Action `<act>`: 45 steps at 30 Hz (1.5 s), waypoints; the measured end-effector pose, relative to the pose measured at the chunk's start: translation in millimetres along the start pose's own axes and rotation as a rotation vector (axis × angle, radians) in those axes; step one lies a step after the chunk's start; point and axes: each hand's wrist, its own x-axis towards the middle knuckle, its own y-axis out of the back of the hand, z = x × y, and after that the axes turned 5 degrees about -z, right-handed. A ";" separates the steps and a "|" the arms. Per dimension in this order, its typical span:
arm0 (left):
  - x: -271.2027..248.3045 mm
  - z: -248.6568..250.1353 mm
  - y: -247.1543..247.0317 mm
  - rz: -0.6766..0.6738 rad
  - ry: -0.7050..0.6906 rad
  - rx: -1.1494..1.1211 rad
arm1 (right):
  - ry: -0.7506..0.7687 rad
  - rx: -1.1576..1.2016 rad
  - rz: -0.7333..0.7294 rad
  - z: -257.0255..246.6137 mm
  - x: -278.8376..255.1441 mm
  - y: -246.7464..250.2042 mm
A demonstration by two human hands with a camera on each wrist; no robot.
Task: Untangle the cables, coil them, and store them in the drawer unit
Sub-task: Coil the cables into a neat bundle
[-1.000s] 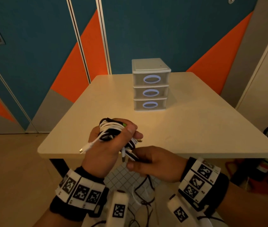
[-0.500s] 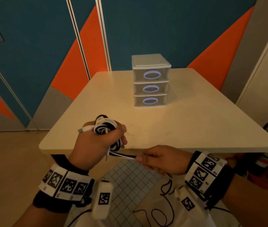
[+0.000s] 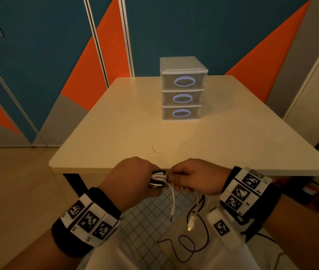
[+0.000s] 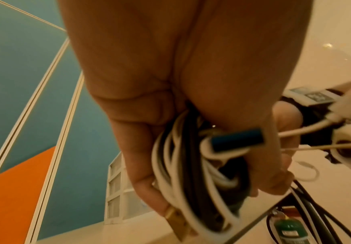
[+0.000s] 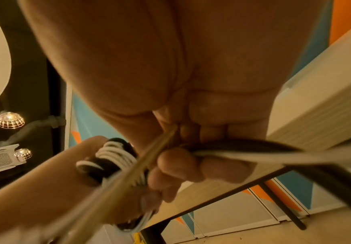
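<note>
Left hand [image 3: 133,177] knuckles up, fingers [image 4: 147,186] wrapped around cable bundle [image 3: 158,179], right hand [image 3: 194,177] alongside, fingers [image 5: 178,163] pinching loose cable strands [image 3: 173,201]

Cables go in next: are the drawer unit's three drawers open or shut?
Shut. All three fronts of the drawer unit sit flush, none pulled out over the table.

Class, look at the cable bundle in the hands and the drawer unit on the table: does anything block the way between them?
Nothing on the table blocks it, but all three drawers of the drawer unit are closed, and the cable bundle trails loose ends.
</note>
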 end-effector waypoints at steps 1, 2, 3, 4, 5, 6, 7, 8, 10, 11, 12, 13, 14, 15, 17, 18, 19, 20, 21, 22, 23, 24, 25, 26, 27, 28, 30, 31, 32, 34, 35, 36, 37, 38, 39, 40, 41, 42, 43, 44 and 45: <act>-0.7 3.1 -1.0 -0.019 0.016 0.057 | -0.010 0.010 -0.003 -1.2 0.4 -0.7; -1.1 6.1 -2.6 -0.034 0.039 0.113 | -0.019 0.027 -0.009 -2.7 0.6 -1.6; -1.4 8.7 -4.3 -0.052 0.063 0.158 | -0.027 0.052 -0.019 -4.6 0.5 -2.8; -1.3 10.6 -6.6 -0.070 0.086 0.190 | -0.040 0.086 -0.030 -7.7 0.0 -3.9; -1.1 12.4 -8.3 -0.088 0.105 0.209 | -0.056 0.116 -0.041 -11.0 -1.0 -4.9; -0.7 14.2 -9.3 -0.102 0.119 0.216 | -0.072 0.137 -0.049 -14.2 -2.0 -5.5; -0.8 16.5 -9.0 -0.118 0.129 0.217 | -0.087 0.157 -0.055 -16.0 -2.3 -5.9; -1.2 18.9 -8.3 -0.131 0.134 0.222 | -0.100 0.179 -0.063 -17.1 -2.5 -5.3; -1.4 24.8 -5.7 -0.162 0.120 0.266 | -0.117 0.178 -0.121 -17.9 -1.6 -2.8; -1.0 28.4 -4.2 -0.183 0.103 0.295 | -0.125 0.130 -0.170 -18.4 0.1 -2.0; -0.4 32.1 -3.8 -0.212 0.086 0.319 | -0.142 0.061 -0.222 -20.0 2.0 -1.6; 0.3 36.3 -3.5 -0.243 0.071 0.336 | -0.159 -0.016 -0.270 -21.8 4.5 -2.5; 1.0 39.9 -4.3 -0.276 0.057 0.352 | -0.177 -0.085 -0.306 -23.8 7.7 -4.4; 1.6 43.3 -4.6 -0.305 0.042 0.367 | -0.195 -0.131 -0.327 -25.3 11.4 -7.1; 2.0 47.9 -5.6 -0.336 0.030 0.366 | -0.246 -0.134 -0.353 -26.5 18.5 -15.6; 1.8 48.9 -5.9 -0.340 0.035 0.359 | -0.277 -0.128 -0.353 -27.3 21.1 -20.0; 1.3 49.0 -6.2 -0.345 0.045 0.352 | -0.298 -0.135 -0.336 -27.5 23.5 -23.9; 0.7 48.8 -7.3 -0.352 0.060 0.347 | -0.308 -0.153 -0.314 -27.3 25.2 -27.3; 0.2 48.3 -8.6 -0.353 0.074 0.346 | -0.314 -0.170 -0.295 -26.3 27.3 -30.2; 0.1 47.3 -10.8 -0.349 0.089 0.351 | -0.319 -0.182 -0.293 -26.2 28.2 -32.3; 0.1 46.7 -12.3 -0.345 0.104 0.355 | -0.322 -0.191 -0.304 -26.3 29.0 -34.2; -0.1 46.1 -14.1 -0.343 0.118 0.355 | -0.323 -0.192 -0.313 -26.0 29.3 -36.0; -0.1 45.9 -15.3 -0.341 0.131 0.348 | -0.329 -0.184 -0.315 -25.6 29.2 -37.0; 0.1 45.5 -16.3 -0.336 0.142 0.342 | -0.334 -0.168 -0.310 -25.9 28.3 -37.8; 0.3 45.2 -16.8 -0.330 0.148 0.341 | -0.336 -0.155 -0.296 -26.0 26.9 -38.2; 0.9 44.6 -17.4 -0.317 0.150 0.344 | -0.336 -0.151 -0.274 -25.9 25.2 -38.6; 2.8 43.0 -18.5 -0.287 0.156 0.340 | -0.328 -0.165 -0.228 -24.6 22.2 -38.6; 3.7 42.4 -18.5 -0.280 0.167 0.323 | -0.319 -0.173 -0.207 -23.2 21.4 -38.7; 4.7 41.8 -18.2 -0.277 0.182 0.303 | -0.312 -0.178 -0.193 -22.2 21.2 -38.6; 6.6 41.4 -17.4 -0.269 0.205 0.273 | -0.307 -0.179 -0.181 -20.2 22.3 -38.9; 7.2 41.6 -17.0 -0.267 0.210 0.264 | -0.308 -0.180 -0.182 -19.3 22.8 -39.0; 7.6 42.0 -16.7 -0.267 0.212 0.257 | -0.307 -0.188 -0.185 -18.8 23.0 -38.9; 7.9 42.7 -16.1 -0.273 0.211 0.256 | -0.307 -0.202 -0.185 -18.5 23.1 -39.1; 8.3 43.6 -15.4 -0.285 0.205 0.262 | -0.310 -0.219 -0.184 -18.1 22.8 -39.3; 8.1 44.6 -14.8 -0.300 0.198 0.271 | -0.311 -0.234 -0.177 -17.7 22.5 -39.9; 8.2 45.5 -14.8 -0.307 0.192 0.281 | -0.308 -0.250 -0.168 -17.2 22.1 -40.5; 8.1 46.5 -15.4 -0.308 0.190 0.288 | -0.300 -0.266 -0.163 -16.4 22.1 -41.4; 8.1 47.5 -16.5 -0.305 0.188 0.292 | -0.291 -0.288 -0.163 -15.9 21.9 -42.2; 7.8 48.7 -17.6 -0.301 0.184 0.294 | -0.283 -0.313 -0.169 -15.5 21.9 -42.7; 7.2 50.2 -18.7 -0.299 0.177 0.299 | -0.277 -0.337 -0.181 -15.6 21.9 -43.1; 6.8 50.8 -20.2 -0.297 0.170 0.301 | -0.277 -0.343 -0.192 -15.2 21.8 -43.5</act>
